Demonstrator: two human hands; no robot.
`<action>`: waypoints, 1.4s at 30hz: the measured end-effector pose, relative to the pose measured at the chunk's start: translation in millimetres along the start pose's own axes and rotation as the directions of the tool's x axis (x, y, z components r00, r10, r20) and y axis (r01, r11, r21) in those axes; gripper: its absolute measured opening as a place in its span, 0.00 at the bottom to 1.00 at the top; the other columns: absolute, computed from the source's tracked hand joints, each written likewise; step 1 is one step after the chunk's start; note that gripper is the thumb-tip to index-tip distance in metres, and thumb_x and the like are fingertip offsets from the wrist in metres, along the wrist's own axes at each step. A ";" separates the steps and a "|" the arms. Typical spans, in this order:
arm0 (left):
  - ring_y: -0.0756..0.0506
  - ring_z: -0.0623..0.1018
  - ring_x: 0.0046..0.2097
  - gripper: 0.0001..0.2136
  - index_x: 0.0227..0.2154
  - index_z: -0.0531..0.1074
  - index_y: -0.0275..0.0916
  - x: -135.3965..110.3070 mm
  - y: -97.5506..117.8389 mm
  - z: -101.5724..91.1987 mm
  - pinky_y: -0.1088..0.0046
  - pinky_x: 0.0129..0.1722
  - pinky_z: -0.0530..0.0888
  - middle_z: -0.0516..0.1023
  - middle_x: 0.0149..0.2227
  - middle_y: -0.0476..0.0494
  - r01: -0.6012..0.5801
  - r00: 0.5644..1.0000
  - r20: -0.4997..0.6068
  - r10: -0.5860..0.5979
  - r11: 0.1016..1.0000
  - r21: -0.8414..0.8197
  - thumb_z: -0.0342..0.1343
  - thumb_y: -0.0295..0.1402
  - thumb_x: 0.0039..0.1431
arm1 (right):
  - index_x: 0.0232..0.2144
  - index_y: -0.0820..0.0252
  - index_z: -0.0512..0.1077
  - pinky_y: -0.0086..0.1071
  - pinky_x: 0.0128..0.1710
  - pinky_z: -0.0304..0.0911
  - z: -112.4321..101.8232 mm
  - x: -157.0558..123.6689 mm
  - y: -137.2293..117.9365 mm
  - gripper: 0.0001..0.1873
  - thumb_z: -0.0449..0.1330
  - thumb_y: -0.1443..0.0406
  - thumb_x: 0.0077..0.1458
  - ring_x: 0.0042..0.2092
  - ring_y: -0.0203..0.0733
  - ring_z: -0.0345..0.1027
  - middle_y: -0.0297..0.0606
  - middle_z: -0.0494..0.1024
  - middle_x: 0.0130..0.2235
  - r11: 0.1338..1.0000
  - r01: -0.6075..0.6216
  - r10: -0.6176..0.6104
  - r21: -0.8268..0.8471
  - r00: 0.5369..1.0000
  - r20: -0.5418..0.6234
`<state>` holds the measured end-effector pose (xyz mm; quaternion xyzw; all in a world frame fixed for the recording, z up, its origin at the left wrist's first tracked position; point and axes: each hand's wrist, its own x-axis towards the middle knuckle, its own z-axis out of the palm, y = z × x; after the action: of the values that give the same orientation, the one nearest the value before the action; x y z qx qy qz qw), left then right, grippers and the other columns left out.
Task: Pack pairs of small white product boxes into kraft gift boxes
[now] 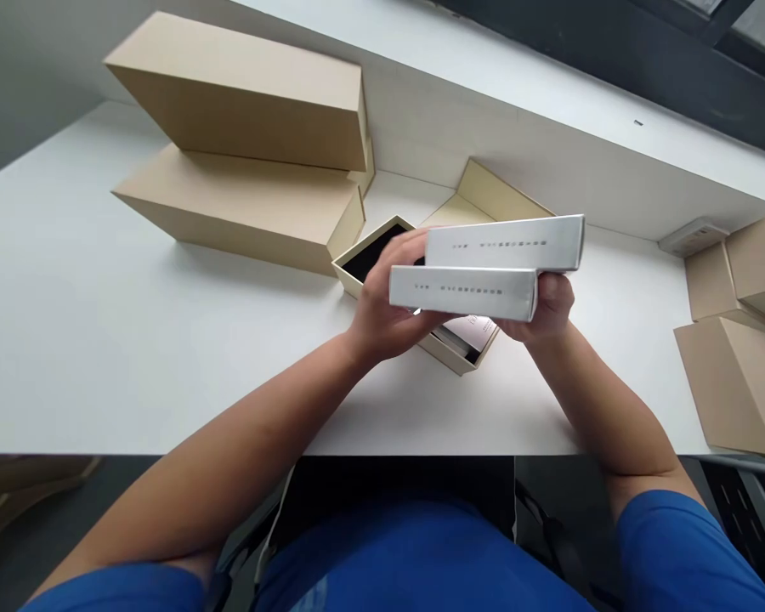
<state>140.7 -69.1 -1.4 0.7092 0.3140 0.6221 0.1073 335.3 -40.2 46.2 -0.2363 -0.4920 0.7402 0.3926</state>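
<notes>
While the left hand (pixel 388 306) curls round the left end of a pair of slim white rectangular cartons, the right hand (pixel 541 310) grips their right end from below and behind. The fingers of the left hand are bent, with the thumb low beside the lower slim white carton (pixel 464 293); those of the right hand are partly hidden, though its end of the pair lies firmly against them. Between the two sets of fingers, the upper slim white carton (pixel 503 245) touches the lower one and sits shifted toward the right fingers. Small grey print runs along both narrow edges.

Beneath the fingers, on the white, smooth-topped counter (pixel 166 340), stands an open cream-edged rectangular box (pixel 443 355) with a black interior; a pale printed panel (pixel 475 331) shows inside it, just below the right fingers. Beyond the fingers lies a shallow cream cardboard piece (pixel 501 191), partly covered. Left of the left fingers are an upper tan cardboard box (pixel 242 76) and a lower tan cardboard box (pixel 248 191). Well to the right of the right fingers, more tan cardboard boxes (pixel 733 382) stand near a white socket block (pixel 692 236).
</notes>
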 end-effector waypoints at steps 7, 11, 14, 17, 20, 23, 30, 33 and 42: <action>0.46 0.81 0.38 0.16 0.46 0.75 0.47 0.2 6.4 7.9 0.67 0.33 0.80 0.81 0.40 0.45 0.112 0.985 -0.125 -0.123 0.989 -0.092 0.66 0.52 0.67 | 0.52 0.43 0.75 0.61 0.60 0.75 -48.1 8.8 -32.2 0.33 0.61 0.34 0.52 0.70 0.61 0.68 0.40 0.81 0.57 0.711 0.209 -0.494 -0.672 0.828 -0.266; 0.51 0.75 0.31 0.16 0.46 0.74 0.46 3.9 3.6 5.2 0.73 0.25 0.71 0.80 0.41 0.46 0.199 0.965 -0.149 -0.216 0.973 -0.120 0.69 0.47 0.63 | 0.42 0.40 0.76 0.60 0.63 0.71 -115.9 14.8 -40.6 0.20 0.73 0.47 0.48 0.59 0.60 0.76 0.31 0.84 0.50 0.523 0.248 -0.722 -0.815 0.638 -0.269; 0.53 0.68 0.26 0.16 0.45 0.76 0.45 4.9 1.1 0.4 0.72 0.25 0.69 0.81 0.40 0.48 0.274 0.943 -0.192 -0.273 0.962 -0.022 0.72 0.44 0.60 | 0.33 0.47 0.74 0.57 0.53 0.75 -155.5 16.1 -30.0 0.19 0.73 0.48 0.45 0.49 0.58 0.79 0.34 0.83 0.41 0.367 0.047 -0.769 -0.929 0.577 -0.274; 0.50 0.72 0.31 0.14 0.43 0.80 0.45 5.9 1.0 -4.1 0.69 0.33 0.75 0.83 0.37 0.49 0.234 0.955 -0.205 -0.216 0.970 0.068 0.75 0.41 0.58 | 0.32 0.53 0.75 0.53 0.46 0.76 -177.9 15.0 -13.3 0.19 0.72 0.49 0.44 0.42 0.54 0.79 0.38 0.82 0.37 0.240 -0.116 -0.727 -0.964 0.637 -0.258; 0.46 0.78 0.40 0.13 0.41 0.81 0.45 7.6 2.5 -6.5 0.65 0.43 0.79 0.86 0.40 0.48 0.158 0.977 -0.163 -0.141 0.982 0.101 0.76 0.36 0.55 | 0.37 0.53 0.79 0.52 0.48 0.75 -187.1 13.5 -1.5 0.18 0.69 0.50 0.48 0.44 0.55 0.79 0.43 0.85 0.42 0.090 -0.143 -0.665 -0.986 0.728 -0.166; 0.44 0.81 0.43 0.12 0.41 0.81 0.44 9.0 3.4 -6.6 0.63 0.47 0.80 0.87 0.41 0.48 0.107 0.985 -0.138 -0.099 0.993 0.056 0.76 0.31 0.55 | 0.43 0.51 0.82 0.55 0.55 0.73 -188.9 12.7 4.5 0.17 0.68 0.53 0.51 0.50 0.58 0.78 0.44 0.85 0.48 0.022 -0.052 -0.612 -0.998 0.789 -0.055; 0.46 0.82 0.41 0.11 0.42 0.80 0.43 8.0 0.5 -5.8 0.68 0.37 0.80 0.85 0.40 0.46 0.126 0.987 -0.099 -0.130 0.991 -0.044 0.73 0.30 0.58 | 0.49 0.50 0.83 0.60 0.65 0.70 -187.8 13.4 12.4 0.23 0.65 0.61 0.49 0.59 0.59 0.77 0.45 0.82 0.56 -0.064 -0.064 -0.552 -0.996 0.833 -0.018; 0.46 0.81 0.40 0.10 0.41 0.80 0.44 6.9 -1.4 -6.7 0.66 0.37 0.81 0.84 0.39 0.46 0.120 0.989 -0.090 -0.121 0.993 -0.022 0.73 0.33 0.59 | 0.51 0.51 0.82 0.58 0.64 0.72 -188.8 14.4 12.5 0.23 0.66 0.58 0.52 0.58 0.57 0.77 0.47 0.82 0.56 -0.030 -0.051 -0.560 -0.998 0.828 -0.025; 0.46 0.82 0.38 0.09 0.43 0.77 0.45 4.8 -1.6 -4.7 0.67 0.35 0.81 0.85 0.40 0.46 0.032 0.997 -0.071 -0.035 0.999 -0.035 0.69 0.35 0.63 | 0.42 0.54 0.79 0.57 0.55 0.76 -173.1 16.8 11.7 0.22 0.67 0.46 0.53 0.50 0.57 0.80 0.47 0.83 0.48 0.140 0.021 -0.718 -0.990 0.691 -0.087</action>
<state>135.9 -66.2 2.6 0.6791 0.3189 0.6505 0.1182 448.9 65.1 -33.8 -0.4846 -0.7355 0.0481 0.4711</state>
